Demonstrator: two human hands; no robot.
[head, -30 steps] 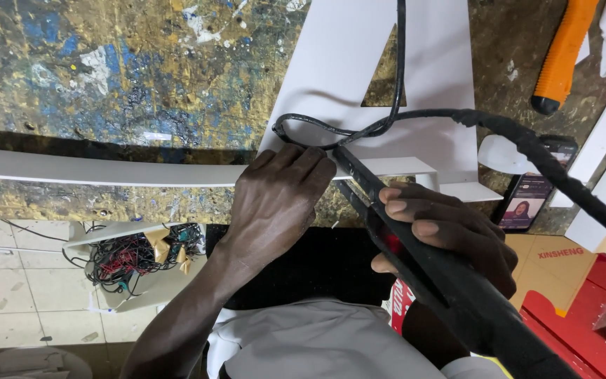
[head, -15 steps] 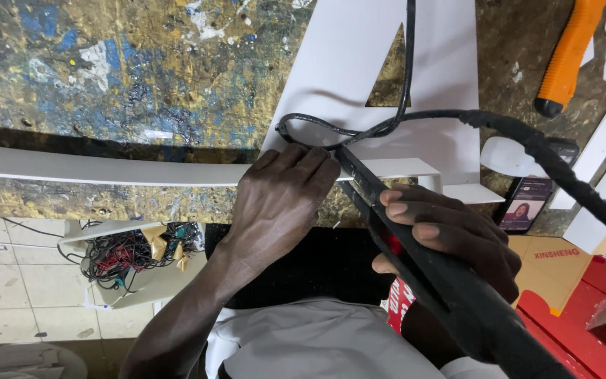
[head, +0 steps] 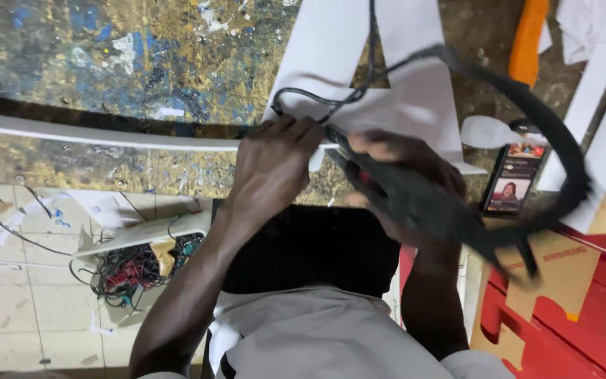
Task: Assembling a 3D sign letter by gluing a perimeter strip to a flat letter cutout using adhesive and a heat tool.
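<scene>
Paint-spattered bench (head: 106, 56) up top, blue, gold and white flecks over a dark rough face; pale tiled floor (head: 22, 309) below left, with a tangle of wires (head: 135, 270) lying on it. Long white strip (head: 99, 137) running along the bench's near edge, thin and smooth. White letter (head: 401, 105), flat and matte, cut in an A shape, lying across the bench right of centre, its lower edge at the bench lip.

Left hand (head: 271, 172) pressed palm-down on the letter's lower left corner, fingers spread flat, clasping nothing. Right hand (head: 405, 179) wrapped shut around a black tool (head: 422, 203), long and dark, tip meeting the letter's lower edge just beside the left fingertips. Black cable (head: 527, 119) looping from the tool up over the letter and round to the right.

Open bench to the left of the hands; crowded on the right: phone (head: 510, 179) with lit screen just beside the letter, orange handle (head: 527, 42) above it, white pieces (head: 587, 119) at the edge, brown card (head: 555, 267) on a red crate (head: 583, 330) low right.

Against half a second back: tool now motion-blurred and angled flatter, cable swung out wider to the right, left hand in the same spot on the letter.
</scene>
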